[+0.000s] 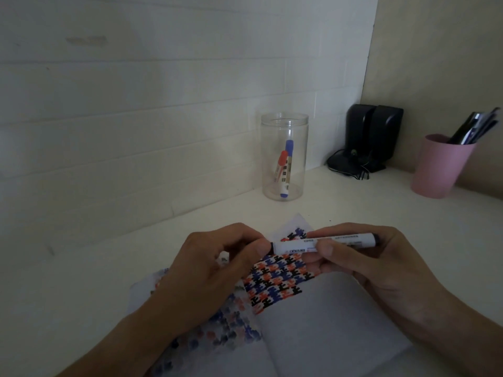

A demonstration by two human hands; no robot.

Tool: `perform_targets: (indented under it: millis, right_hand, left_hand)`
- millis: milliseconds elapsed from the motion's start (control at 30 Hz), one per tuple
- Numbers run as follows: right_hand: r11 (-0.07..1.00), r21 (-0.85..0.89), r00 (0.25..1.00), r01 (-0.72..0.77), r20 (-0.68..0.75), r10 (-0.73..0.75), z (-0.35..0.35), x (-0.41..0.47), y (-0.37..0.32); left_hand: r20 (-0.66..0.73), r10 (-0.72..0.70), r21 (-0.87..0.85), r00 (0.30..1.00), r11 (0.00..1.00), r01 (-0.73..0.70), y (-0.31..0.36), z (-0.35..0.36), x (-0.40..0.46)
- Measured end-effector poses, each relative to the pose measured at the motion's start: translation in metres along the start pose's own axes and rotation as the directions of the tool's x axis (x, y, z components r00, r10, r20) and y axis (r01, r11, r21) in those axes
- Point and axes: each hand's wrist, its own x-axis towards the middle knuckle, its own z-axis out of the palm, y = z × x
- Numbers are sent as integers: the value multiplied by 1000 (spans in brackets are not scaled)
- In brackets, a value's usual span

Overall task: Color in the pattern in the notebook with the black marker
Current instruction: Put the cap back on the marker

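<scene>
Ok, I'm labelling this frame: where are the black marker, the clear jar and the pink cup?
black marker [296, 244]: head view, white barrel.
clear jar [272, 148]: head view, side wall.
pink cup [438, 170]: head view, outer wall.

Printing on the black marker [324, 244], held level above the notebook [313, 322]: dark lettering runs along the white barrel, with a coloured label band near its left end, all too blurred to read. The label blocks on the two markers in the clear jar [284, 156] are likewise illegible.
</scene>
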Motion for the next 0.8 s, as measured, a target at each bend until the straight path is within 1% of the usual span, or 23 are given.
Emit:
perform_targets:
  millis: [100,200,300,400,467,533,567,667,733,800]
  right_hand:
    - [999,-23,1000,23,17,-22,0,0,-2]
    - [999,-20,998,48,52,-47,2,-2,-4]
    - [994,-43,992,101,75,-98,3,-4,-4]
    - [988,-82,988,134,91,-127,2,-3,-3]
    - [982,-123,986,145,95,-134,1,-3,-5]
    - [972,-185,987,142,94,-126,0,-2,-6]
    - [959,-249,988,138,100,-116,1,-2,-5]
    - [873,-472,984,126,173,-48,2,-2,3]
    - [862,-498,981,96,192,2,2,-1,5]
    - [888,-460,980,26,186,67,1,1,4]
  left_hand:
    - [44,44,119,998,992,-49,-2,8,-5]
    - [4,130,241,992,962,-127,-6,14,-8]
    - [-30,276,305,961,918,-254,-6,13,-9]
    - [-51,368,319,929,887,-333,1,12,-7]
    - [-50,384,356,922,869,-343,2,13,-10]
    - [-13,361,399,932,857,-326,-7,11,-12]
    - [27,337,403,941,858,-318,-11,10,-12]
    - [112,153,195,982,966,-172,-12,5,-6]
    - [124,54,111,991,992,-68,-3,5,-4]
    - [105,7,94,994,995,-17,-4,6,-5]
